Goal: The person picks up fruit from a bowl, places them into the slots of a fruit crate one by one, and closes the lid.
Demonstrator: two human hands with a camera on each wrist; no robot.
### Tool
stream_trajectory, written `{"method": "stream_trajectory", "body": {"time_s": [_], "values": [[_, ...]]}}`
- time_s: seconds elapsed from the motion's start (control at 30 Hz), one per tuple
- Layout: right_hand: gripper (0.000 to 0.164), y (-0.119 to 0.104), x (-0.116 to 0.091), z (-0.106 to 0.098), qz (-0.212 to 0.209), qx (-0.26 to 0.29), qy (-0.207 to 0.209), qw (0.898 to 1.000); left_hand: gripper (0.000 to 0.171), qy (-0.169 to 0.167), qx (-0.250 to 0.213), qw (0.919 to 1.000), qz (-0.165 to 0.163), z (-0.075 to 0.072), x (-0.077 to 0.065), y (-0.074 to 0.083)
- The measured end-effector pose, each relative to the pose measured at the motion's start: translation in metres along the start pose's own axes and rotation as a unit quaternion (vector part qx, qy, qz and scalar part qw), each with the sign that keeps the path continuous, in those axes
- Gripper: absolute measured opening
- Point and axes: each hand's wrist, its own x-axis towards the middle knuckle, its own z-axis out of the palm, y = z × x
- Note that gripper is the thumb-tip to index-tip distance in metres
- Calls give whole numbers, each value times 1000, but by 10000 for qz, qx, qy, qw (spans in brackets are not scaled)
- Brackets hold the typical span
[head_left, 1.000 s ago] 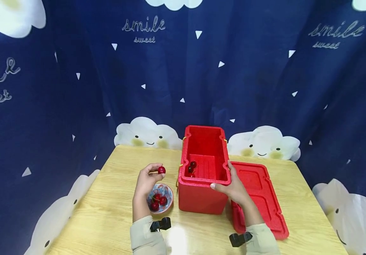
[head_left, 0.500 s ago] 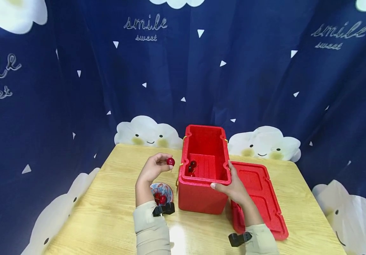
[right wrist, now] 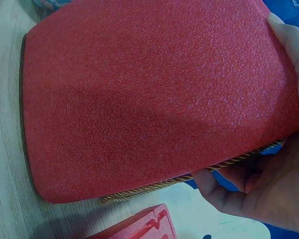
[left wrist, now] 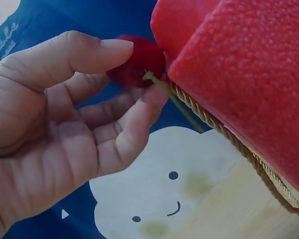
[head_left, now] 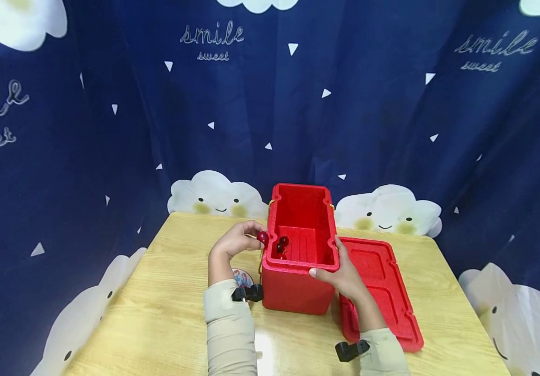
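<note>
My left hand (head_left: pixel 237 241) pinches a dark red cherry (left wrist: pixel 139 62) between thumb and fingers, its green stem hanging down. The cherry is right at the left rim of a red foam box (head_left: pixel 293 290). Inside the box, several dark cherries (head_left: pixel 282 244) lie near the left wall. My right hand (head_left: pixel 345 271) grips the box's near right corner, thumb on the front rim and fingers along the right side. A patterned bowl (head_left: pixel 243 277) is mostly hidden behind my left wrist.
The red lid (head_left: pixel 383 292) lies on the wooden table (head_left: pixel 157 313) right of the box. Gold cord (left wrist: pixel 229 134) runs along the box's side. A blue curtain (head_left: pixel 270 104) with clouds hangs behind the table.
My left hand has carried the cherry right and slightly up, from over the bowl to the box's left rim. My right hand stays on the box.
</note>
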Motion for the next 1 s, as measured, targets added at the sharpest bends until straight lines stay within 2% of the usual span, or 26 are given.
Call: {"method": "stream_trajectory", "body": {"time_s": [0.17,0.43,0.73,0.87,1.0], "values": [[113,5,4,-2,-82,-246,106,9996,32,-104,33,9997,-229,-2,8,14],[114,6,7,0,-16,-350,113,9993,35,-148,181,9995,-232,-9,14,28],[114,5,5,3,65,-421,129,9990,41,-427,187,9989,68,-10,26,33],[113,5,5,3,13,-355,147,9993,38,-494,148,9986,63,-7,30,38],[113,5,7,4,-44,-281,132,9995,38,-710,189,9973,29,-5,35,44]]}}
